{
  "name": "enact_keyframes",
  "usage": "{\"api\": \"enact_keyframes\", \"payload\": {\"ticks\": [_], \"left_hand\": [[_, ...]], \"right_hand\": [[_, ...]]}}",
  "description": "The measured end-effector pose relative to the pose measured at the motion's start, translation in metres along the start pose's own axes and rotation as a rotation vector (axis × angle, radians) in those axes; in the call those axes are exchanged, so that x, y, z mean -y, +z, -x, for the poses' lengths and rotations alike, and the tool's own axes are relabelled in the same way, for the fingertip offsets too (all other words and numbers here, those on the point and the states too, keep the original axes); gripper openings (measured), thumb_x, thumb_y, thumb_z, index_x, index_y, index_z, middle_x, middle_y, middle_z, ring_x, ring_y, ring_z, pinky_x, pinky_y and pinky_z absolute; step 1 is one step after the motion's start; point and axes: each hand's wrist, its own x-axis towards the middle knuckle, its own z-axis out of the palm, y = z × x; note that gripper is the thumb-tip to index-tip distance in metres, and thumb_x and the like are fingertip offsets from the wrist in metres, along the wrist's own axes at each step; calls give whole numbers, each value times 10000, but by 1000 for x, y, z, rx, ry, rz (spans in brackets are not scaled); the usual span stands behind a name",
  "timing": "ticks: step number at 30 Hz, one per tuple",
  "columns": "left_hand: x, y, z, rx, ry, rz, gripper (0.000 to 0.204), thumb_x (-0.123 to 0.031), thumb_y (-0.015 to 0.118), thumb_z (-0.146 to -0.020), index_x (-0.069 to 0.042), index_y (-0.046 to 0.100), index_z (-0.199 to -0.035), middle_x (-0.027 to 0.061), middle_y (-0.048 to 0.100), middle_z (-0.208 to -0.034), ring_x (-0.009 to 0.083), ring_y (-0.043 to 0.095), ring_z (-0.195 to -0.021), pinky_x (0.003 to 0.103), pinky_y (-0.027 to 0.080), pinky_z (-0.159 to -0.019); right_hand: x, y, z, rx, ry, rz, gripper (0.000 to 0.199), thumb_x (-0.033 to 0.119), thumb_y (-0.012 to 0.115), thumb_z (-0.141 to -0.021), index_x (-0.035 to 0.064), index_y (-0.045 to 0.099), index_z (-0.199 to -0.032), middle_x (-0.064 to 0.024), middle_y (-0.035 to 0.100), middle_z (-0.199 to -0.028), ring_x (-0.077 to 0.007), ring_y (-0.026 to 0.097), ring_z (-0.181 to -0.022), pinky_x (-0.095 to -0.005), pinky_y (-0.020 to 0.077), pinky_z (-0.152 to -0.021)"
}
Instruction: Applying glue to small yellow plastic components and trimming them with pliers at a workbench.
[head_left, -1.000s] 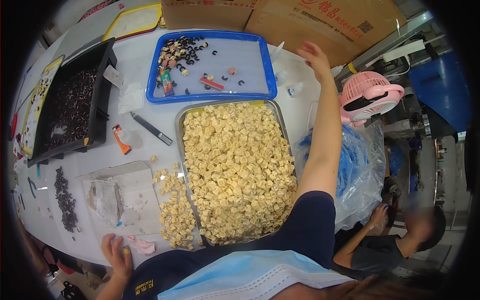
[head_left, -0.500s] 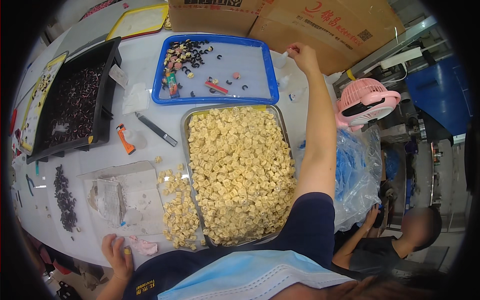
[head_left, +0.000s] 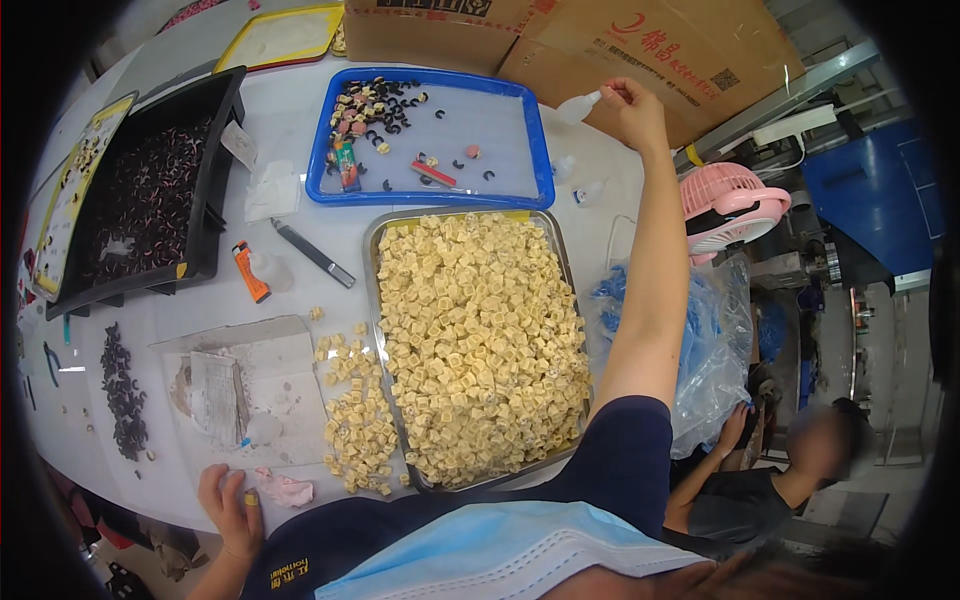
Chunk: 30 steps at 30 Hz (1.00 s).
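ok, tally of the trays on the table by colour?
Blue tray: 1
Black tray: 1
Yellow tray: 1
Metal tray, full of small yellowish cubes: 1
Total: 4

A further yellow-edged one at the far left edge is too cut off to count. The right hand holds a small clear bottle beyond the blue tray.

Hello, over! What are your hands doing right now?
Right hand lifted, pinching small clear bottle. Left hand resting at table edge, holding nothing. Nothing in the way.
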Motion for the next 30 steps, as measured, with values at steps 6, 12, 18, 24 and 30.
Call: {"api": "enact_keyframes", "payload": {"ticks": [6,12,18,24,30], "left_hand": [[0,-4,0,-5,11,-9,325,-49,564,-744,-23,522,-1065,194,449,-1177,383,418,-1114,452,310,-963],[-3,-7,0,-35,37,10,367,-42,598,-694,-38,534,-1055,178,458,-1169,379,421,-1117,447,318,-955],[-5,-9,1,-69,58,22,320,-84,605,-711,-46,537,-1022,166,472,-1139,366,429,-1099,442,320,-939],[-3,-9,8,-108,87,54,284,-118,604,-733,-42,548,-1001,166,481,-1124,352,435,-1086,434,324,-923],[-2,-9,10,-132,90,78,267,-115,607,-741,-43,559,-993,164,484,-1121,347,440,-1072,426,326,-914]], "right_hand": [[75,-24,9,25,-87,-196,199,189,647,-816,16,642,-916,-19,633,-786,-98,564,-733,-236,448,-673],[184,-60,25,62,-240,-311,210,208,644,-829,20,642,-922,8,620,-771,-67,542,-727,-214,435,-662],[263,-98,42,30,-429,-420,194,177,629,-864,23,633,-981,10,605,-841,-51,548,-794,-187,452,-723],[318,-120,59,-45,-514,-610,92,102,601,-871,26,605,-922,45,575,-794,-24,506,-715,-171,406,-643],[335,-129,67,-76,-568,-736,87,77,579,-884,22,600,-947,26,597,-837,-33,538,-754,-172,431,-680]]}}
